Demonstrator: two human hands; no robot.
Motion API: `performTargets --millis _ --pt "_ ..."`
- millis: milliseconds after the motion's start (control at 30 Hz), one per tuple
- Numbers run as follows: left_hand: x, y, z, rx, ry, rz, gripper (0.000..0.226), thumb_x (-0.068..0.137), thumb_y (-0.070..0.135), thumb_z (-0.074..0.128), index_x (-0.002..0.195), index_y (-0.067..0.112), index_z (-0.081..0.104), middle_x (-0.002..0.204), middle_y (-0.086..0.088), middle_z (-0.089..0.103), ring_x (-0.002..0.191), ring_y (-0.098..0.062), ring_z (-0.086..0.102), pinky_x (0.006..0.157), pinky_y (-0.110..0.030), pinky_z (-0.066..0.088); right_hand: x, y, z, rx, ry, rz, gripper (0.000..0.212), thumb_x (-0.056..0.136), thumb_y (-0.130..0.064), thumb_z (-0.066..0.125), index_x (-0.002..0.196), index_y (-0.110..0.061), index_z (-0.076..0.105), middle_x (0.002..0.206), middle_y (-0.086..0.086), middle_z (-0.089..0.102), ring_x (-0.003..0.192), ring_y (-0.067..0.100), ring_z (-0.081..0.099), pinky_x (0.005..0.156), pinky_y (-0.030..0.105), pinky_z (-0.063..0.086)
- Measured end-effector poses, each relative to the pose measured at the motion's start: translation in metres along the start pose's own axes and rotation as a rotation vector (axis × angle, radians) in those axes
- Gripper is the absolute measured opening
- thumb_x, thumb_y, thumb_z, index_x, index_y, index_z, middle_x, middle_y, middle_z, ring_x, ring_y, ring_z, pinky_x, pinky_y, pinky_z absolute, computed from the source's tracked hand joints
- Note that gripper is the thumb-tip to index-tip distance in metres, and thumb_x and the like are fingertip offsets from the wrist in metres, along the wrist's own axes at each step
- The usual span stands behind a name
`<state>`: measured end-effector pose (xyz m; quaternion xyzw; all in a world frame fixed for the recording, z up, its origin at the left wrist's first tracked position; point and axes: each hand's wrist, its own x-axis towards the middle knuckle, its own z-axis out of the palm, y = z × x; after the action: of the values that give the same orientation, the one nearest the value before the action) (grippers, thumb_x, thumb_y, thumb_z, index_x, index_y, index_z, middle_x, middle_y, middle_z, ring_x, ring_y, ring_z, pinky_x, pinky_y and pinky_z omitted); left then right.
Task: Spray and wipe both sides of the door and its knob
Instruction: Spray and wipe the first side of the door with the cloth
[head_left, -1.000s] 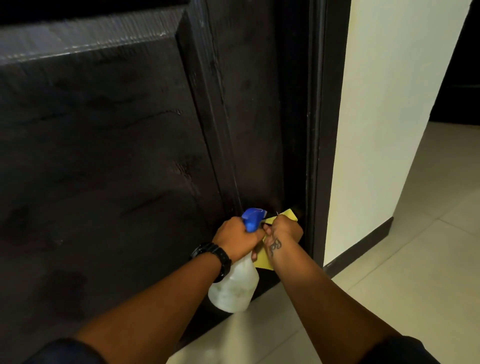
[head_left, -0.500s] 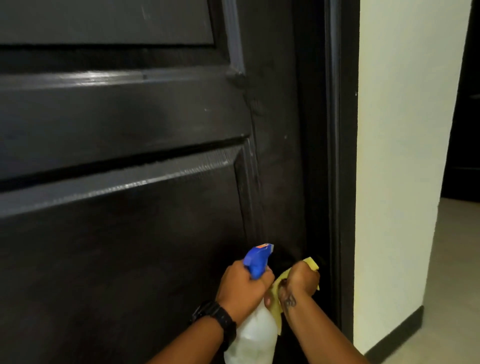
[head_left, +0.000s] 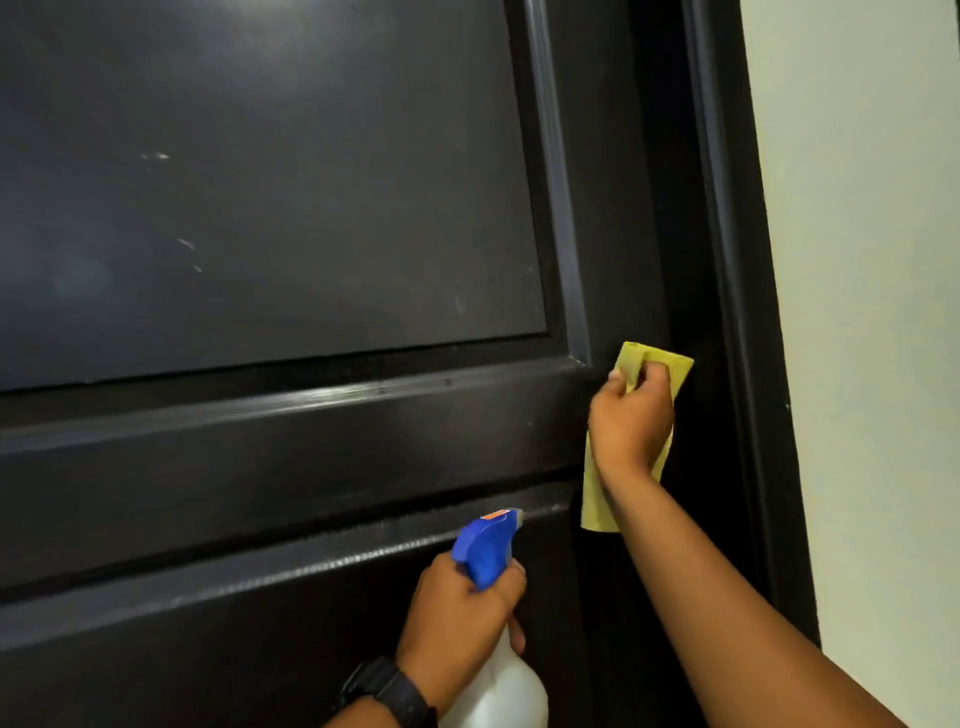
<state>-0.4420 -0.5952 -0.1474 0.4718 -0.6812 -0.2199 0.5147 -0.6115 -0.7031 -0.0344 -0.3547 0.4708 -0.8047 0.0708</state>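
With right hand (head_left: 631, 421), pins limp yellow cloth (head_left: 597, 499) to dark panelled wooden door (head_left: 260, 208), pinching its top; with left hand (head_left: 457, 618), grips blue-headed white plastic spray bottle (head_left: 498, 686) by neck. Likely soft, light.

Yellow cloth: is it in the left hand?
No, the right hand holds the cloth on the door; left hand grips the spray bottle.

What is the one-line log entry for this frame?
left hand: grips spray bottle | right hand: holds yellow cloth against door, near its right edge

Dim, soft-focus, faint panel sheen
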Motion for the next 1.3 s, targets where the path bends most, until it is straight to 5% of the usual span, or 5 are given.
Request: performTargets --millis 233,467,700,967,1300 --pt "0.004 0.037 -0.081 0.035 0.211 0.119 0.015 0.075 0.035 0.063 0.086 0.026 0.068 0.058 -0.019 0.066 0.057 -0.041 0.066 0.075 -0.055 0.057 -0.078 -0.083 0.063 0.053 -0.127 -0.365 0.012 0.093 -0.014 0.055 0.103 -0.008 0.056 0.102 0.012 0.062 0.091 0.033 0.057 0.063 0.025 0.02" --pt "-0.01 0.05 -0.181 0.097 0.403 0.145 0.026 0.072 0.037 0.064 0.077 0.012 0.062 0.053 -0.022 0.062 0.061 -0.048 0.061 0.074 -0.059 0.053 -0.166 -0.135 0.109 0.216 -0.195 -0.443 0.023 0.084 -0.012 0.056 0.105 -0.009 0.065 0.102 0.009 0.063 0.087 0.032 0.061 0.066 0.033 0.044" --pt "-0.018 0.074 -0.251 0.124 0.486 0.13 0.041 0.076 0.031 0.061 0.092 -0.007 0.064 0.054 -0.02 0.065 0.065 -0.045 0.065 0.078 -0.058 0.055 -0.203 -0.142 0.129 0.157 -0.428 -0.989 0.026 0.081 -0.024 0.053 0.099 -0.017 0.07 0.085 0.004 0.061 0.072 0.029 0.062 0.054 0.036 0.051" --pt "0.0 0.127 -0.3 0.006 0.519 0.074 0.024 0.091 0.011 0.063 0.087 -0.014 0.063 0.058 -0.027 0.062 0.058 -0.036 0.063 0.074 -0.052 0.059 -0.106 -0.241 0.137 0.261 -0.112 -0.607 0.012 0.081 -0.019 0.054 0.073 -0.011 0.057 0.089 0.017 0.06 0.085 0.039 0.055 0.07 0.044 0.039" --pt "0.029 0.181 -0.323 -0.062 0.392 0.135 0.019 0.097 0.021 0.063 0.097 0.003 0.06 0.062 -0.017 0.063 0.054 -0.031 0.062 0.066 -0.039 0.059 -0.116 -0.258 0.176 0.134 -0.182 -0.929 0.024 0.089 -0.033 0.064 0.105 -0.02 0.076 0.095 0.005 0.057 0.091 0.031 0.046 0.079 0.035 0.032"
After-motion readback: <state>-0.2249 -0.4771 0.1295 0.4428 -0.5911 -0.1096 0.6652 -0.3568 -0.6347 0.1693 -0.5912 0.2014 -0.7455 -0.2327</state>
